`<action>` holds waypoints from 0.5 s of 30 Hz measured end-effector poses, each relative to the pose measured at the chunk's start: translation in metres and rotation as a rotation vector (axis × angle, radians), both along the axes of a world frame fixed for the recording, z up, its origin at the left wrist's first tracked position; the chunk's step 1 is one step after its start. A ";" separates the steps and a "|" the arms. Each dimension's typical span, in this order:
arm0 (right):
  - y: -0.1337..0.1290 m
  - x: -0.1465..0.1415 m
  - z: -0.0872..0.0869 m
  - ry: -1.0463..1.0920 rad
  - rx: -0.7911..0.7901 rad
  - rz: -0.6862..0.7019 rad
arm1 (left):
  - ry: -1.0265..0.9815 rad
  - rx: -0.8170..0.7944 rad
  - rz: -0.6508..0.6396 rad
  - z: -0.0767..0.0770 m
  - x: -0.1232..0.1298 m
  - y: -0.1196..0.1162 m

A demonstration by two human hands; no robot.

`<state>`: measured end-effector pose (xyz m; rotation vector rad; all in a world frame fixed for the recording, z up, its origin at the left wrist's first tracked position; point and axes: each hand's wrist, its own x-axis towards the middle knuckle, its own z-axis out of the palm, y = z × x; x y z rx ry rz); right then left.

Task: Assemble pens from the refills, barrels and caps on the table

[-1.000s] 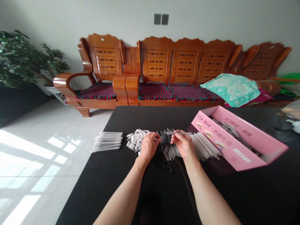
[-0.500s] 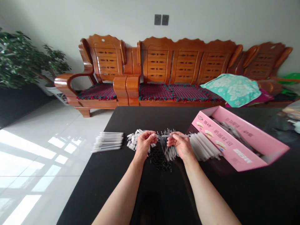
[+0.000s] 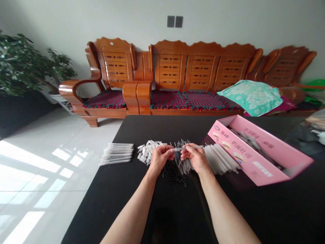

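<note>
A: What's at the left end of the counter (image 3: 182, 217)?

B: A row of pale pens (image 3: 117, 153), lying side by side near the edge.

A: And next along?

B: A loose heap of small white caps (image 3: 148, 151). Just beside it is the left hand (image 3: 159, 157), its thumb and fingers closed on the left end of a slim pen (image 3: 179, 149).

A: Anything near that hand?

B: Small black pieces (image 3: 174, 174), scattered in a pile on the nearer side. Then a bundle of thin dark rods (image 3: 184, 164), partly hidden by the right hand.

A: So where exactly is the slim pen?

B: Raised over those rods, nearly level, spanning both hands. The right hand (image 3: 197, 158) has a narrow grip too, pinching it along the barrel, and its other end sticks out past the fingers to the right.

A: What's beyond?

B: Pale tubes (image 3: 220, 159), laid close together, with their far side near a pink box (image 3: 256, 162). The box is open on top, set at a slant, and has dark and grey contents (image 3: 250, 142); I can't tell what they are.
</note>
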<state>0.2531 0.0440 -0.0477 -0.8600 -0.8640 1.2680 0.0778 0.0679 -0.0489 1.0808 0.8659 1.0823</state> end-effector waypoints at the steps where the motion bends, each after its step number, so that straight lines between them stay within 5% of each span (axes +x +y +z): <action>1: 0.000 0.000 0.000 -0.005 -0.002 0.000 | 0.021 0.009 -0.005 0.000 0.000 0.000; 8: -0.001 0.001 0.001 -0.031 -0.032 -0.009 | 0.127 0.056 -0.038 -0.001 0.003 -0.002; 15: -0.001 -0.001 0.003 0.017 -0.121 -0.057 | 0.260 0.183 0.061 -0.006 0.011 -0.007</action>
